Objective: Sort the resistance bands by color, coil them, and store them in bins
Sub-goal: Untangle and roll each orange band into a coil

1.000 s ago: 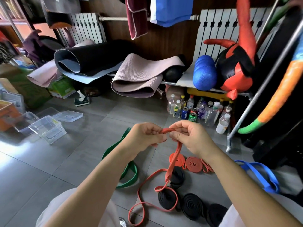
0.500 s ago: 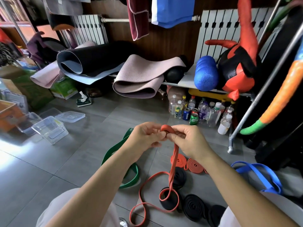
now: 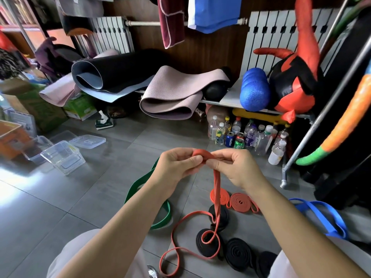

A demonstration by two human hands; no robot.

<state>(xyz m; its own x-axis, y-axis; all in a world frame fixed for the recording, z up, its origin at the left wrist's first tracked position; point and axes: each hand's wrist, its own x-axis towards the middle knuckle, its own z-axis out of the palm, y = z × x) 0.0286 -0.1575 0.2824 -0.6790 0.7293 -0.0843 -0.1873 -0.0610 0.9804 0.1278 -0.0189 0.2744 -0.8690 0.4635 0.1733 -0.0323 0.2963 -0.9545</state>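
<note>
Fatter since a second ago, the flat orange rubber band [image 3: 201, 154] coil sits at twelve o'clock, pinched by fingers of your left hand [image 3: 177, 166] and right hand [image 3: 240, 170]; slackening would unroll it.

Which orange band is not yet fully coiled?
The orange band held by the left hand and right hand; its tail trails loose on the floor. The two orange coils lie wound.

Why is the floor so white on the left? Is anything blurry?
Head view: light glares off the floor at left; left hand, right hand and red band look sharp; the wide lens bows things near the edges.
</note>
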